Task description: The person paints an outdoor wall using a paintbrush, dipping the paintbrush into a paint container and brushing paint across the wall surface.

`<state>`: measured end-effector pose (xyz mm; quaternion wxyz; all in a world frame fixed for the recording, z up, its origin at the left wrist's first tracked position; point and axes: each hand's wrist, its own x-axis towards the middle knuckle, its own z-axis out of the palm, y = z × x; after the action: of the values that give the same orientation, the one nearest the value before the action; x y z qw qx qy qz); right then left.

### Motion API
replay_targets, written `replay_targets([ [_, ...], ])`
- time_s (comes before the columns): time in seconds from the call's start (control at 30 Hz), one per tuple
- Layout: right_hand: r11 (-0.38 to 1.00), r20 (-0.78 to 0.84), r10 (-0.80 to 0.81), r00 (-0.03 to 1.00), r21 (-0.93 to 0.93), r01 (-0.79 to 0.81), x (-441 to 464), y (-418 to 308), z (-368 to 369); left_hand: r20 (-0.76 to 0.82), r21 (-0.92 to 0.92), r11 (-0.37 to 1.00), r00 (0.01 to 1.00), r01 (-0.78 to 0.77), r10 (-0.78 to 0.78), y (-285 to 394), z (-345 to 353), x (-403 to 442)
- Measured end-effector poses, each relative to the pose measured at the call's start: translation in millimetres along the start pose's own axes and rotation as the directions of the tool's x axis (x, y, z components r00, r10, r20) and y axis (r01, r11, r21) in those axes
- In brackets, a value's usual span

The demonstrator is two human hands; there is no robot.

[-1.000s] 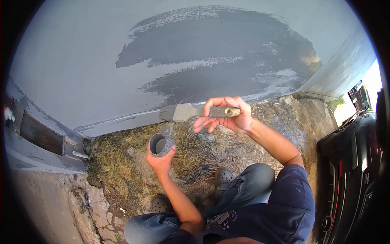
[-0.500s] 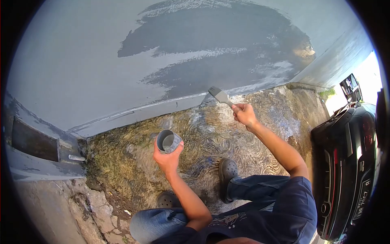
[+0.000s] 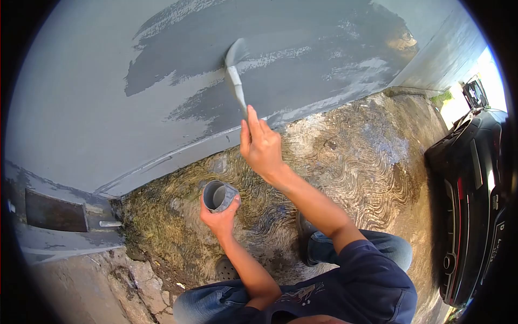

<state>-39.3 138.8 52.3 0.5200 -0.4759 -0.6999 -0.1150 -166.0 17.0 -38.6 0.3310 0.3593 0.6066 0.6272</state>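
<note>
My right hand [image 3: 263,144] is closed round the handle of a paintbrush [image 3: 234,78], its bristles bent against the grey wall [image 3: 108,81]. They touch the darker grey painted patch [image 3: 280,32], by a lighter streak. Lower and to the left, my left hand [image 3: 220,218] grips a small grey cup [image 3: 215,197] from below and around its sides. Grey material shows inside the cup, which is tilted a little and held above the ground.
Patterned, stained concrete ground [image 3: 345,162] lies below the wall. A dark car [image 3: 472,200] stands at the right. At the left are a rectangular recess [image 3: 56,210] and a short white pipe [image 3: 110,223] near broken concrete [image 3: 140,281].
The brush has swung from over the ground up and left onto the wall, carried by my right hand. My left hand still holds the cup, with little movement.
</note>
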Motion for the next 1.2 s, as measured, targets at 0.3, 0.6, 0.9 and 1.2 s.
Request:
replay_targets([
  [0.3, 0.991, 0.100, -0.100, 0.990, 0.101, 0.090, 12.6, 98.4, -29.1, -0.013, 0.049, 0.999, 1.000, 0.003, -0.002, 0.8, 3.1, -3.1],
  [0.6, 0.926, -0.157, 0.117, 0.981, -0.341, -0.165, 9.3, 163.8, -78.7, 0.019, 0.002, 0.999, 0.999, -0.047, 0.047, -3.3, 6.3, 0.4],
  [0.9, 0.994, 0.018, 0.106, 0.994, 0.031, -0.106, -26.3, -12.3, 23.8, 0.016, 0.060, 0.998, 1.000, -0.008, 0.007, -17.2, 1.0, -4.1],
  [1.2, 0.997, 0.096, -0.073, 0.993, 0.031, 0.070, 2.4, 83.2, -13.7, -0.004, 0.108, 0.993, 0.999, 0.051, -0.051, -24.2, -3.6, -0.1],
])
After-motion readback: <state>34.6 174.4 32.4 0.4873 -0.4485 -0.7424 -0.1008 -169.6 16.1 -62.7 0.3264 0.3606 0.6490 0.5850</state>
